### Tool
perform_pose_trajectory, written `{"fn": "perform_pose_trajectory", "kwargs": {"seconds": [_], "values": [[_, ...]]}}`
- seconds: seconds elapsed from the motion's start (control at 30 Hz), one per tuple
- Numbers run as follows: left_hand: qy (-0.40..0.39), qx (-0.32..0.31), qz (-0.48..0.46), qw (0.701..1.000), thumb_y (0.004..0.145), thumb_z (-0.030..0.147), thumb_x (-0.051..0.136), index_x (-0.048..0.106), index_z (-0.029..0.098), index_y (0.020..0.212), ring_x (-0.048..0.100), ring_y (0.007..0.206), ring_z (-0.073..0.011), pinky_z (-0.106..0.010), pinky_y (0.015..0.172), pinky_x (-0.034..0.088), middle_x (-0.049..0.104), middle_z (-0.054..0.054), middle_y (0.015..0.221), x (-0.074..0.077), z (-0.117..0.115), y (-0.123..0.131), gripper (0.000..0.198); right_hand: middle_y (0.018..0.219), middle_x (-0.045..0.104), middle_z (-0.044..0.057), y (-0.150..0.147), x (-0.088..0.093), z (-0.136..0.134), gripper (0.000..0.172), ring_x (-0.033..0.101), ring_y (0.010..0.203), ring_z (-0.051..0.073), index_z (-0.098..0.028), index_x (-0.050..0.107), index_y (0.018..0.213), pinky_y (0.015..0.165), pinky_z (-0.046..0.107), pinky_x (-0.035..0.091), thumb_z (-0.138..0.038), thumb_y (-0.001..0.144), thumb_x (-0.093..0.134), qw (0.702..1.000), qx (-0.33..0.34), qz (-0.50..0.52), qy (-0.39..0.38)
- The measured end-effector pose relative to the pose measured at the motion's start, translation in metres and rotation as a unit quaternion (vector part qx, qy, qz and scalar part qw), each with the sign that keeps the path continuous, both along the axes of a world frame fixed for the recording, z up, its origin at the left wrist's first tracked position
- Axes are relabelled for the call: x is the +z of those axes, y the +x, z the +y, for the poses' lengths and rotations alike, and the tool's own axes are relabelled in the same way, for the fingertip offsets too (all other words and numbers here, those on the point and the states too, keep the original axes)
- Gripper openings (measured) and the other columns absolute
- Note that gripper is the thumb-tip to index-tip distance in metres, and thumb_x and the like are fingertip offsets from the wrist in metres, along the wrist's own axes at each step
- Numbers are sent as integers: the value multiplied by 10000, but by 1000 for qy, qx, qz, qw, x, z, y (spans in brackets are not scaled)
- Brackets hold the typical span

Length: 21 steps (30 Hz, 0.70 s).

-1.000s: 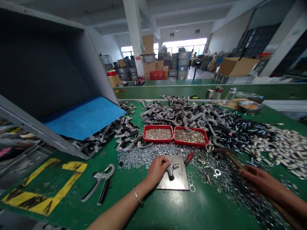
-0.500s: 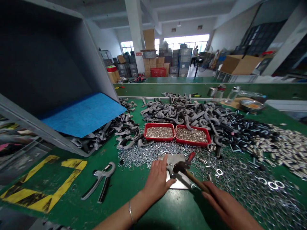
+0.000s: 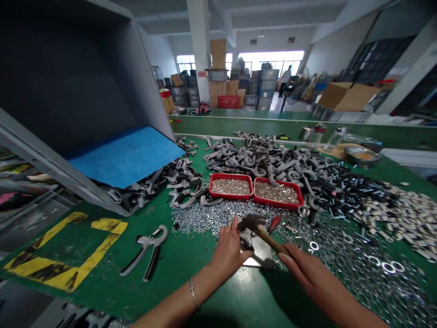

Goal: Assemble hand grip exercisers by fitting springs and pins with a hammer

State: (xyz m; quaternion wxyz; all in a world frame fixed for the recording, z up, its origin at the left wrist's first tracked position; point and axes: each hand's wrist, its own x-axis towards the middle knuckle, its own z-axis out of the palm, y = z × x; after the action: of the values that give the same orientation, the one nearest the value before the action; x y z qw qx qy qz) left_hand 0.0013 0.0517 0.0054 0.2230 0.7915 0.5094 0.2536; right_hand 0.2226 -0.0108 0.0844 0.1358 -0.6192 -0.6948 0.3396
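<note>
My left hand [image 3: 227,248] presses a small grey and black handle piece [image 3: 246,242] onto a flat metal plate [image 3: 261,258]; the fingers hide part of the piece. In my right hand [image 3: 302,262] is a hammer [image 3: 271,240], gripped by its wooden handle. Its dark head is over the piece and just beside my left fingers. To the left lies a spring hand grip [image 3: 148,250] with grey and black handles spread apart. A red-handled tool [image 3: 274,223] touches the plate's far right side, its other end hidden.
Two red trays [image 3: 230,197] of small metal pins stand behind the plate, among loose nuts [image 3: 196,221]. Grey handle pieces [image 3: 246,157] are heaped farther back. Metal rings [image 3: 344,259] cover the right side. A large grey bin [image 3: 143,77] leans at left, near yellow-black tape [image 3: 85,269].
The hammer head has risen and shifted slightly left, with my right hand lifting a little. My left hand stays on the handle piece. The whole view has shifted slightly.
</note>
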Motion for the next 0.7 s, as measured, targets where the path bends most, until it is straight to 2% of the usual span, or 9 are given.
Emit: {"fn": "perform_pose_trajectory", "kwargs": {"seconds": [0.1,0.2,0.3,0.37,0.47,0.57,0.6,0.7], "values": [[-3,2,2,1000,737,290,773,-5,133,1537,520,1142,-336,-541,1050,343,564,-167,1232,0,-1,0,1127,878,700,89,0,-3,1,366,663,768,260,-231,540,977,713,366,460,-495,998,287,999,-13,-46,-13],[-3,7,7,1000,742,288,774,-44,117,1538,522,1111,-322,-518,1026,365,570,-166,1210,0,-2,-1,1154,835,695,79,3,-7,4,368,661,750,266,-235,543,948,700,368,455,-513,991,306,998,12,-54,-43],[8,7,4,1000,745,294,770,-56,121,1543,503,1127,-323,-512,1036,351,559,-167,1230,-2,-4,0,1161,837,685,61,4,-9,6,413,656,761,249,-241,544,975,714,359,459,-531,1001,252,1000,1,-13,-22],[15,9,-4,1000,753,289,761,-63,130,1547,501,1120,-318,-513,1040,344,562,-156,1220,-4,-5,1,1155,829,684,69,4,-13,6,402,653,732,257,-227,551,981,702,372,463,-530,990,286,999,-14,-32,-10],[15,13,-16,1000,758,283,748,-16,125,1551,503,1102,-315,-525,1042,337,571,-145,1187,-6,-5,1,1113,831,695,73,7,-27,7,415,660,747,262,-210,601,941,715,376,481,-530,974,339,1000,-9,-6,-27],[-16,27,-46,998,741,266,753,125,121,1538,509,1090,-307,-524,1047,340,585,-125,1152,-4,-8,-2,1025,846,707,67,16,-44,10,490,666,789,250,-203,649,921,728,357,512,-540,984,299,997,-38,62,-37],[-31,43,-65,996,741,265,751,182,129,1524,513,1090,-303,-515,1045,351,588,-117,1142,-2,-10,-3,977,876,711,78,19,-48,11,482,666,804,255,-200,661,946,743,369,520,-543,976,324,997,-54,55,-10],[-52,115,-135,983,785,278,712,284,165,1480,526,1121,-289,-483,1032,391,582,-110,1157,5,-24,-6,823,1071,693,135,17,-48,13,434,633,981,309,-200,683,1093,922,479,483,-538,915,478,984,-87,9,153]]}}
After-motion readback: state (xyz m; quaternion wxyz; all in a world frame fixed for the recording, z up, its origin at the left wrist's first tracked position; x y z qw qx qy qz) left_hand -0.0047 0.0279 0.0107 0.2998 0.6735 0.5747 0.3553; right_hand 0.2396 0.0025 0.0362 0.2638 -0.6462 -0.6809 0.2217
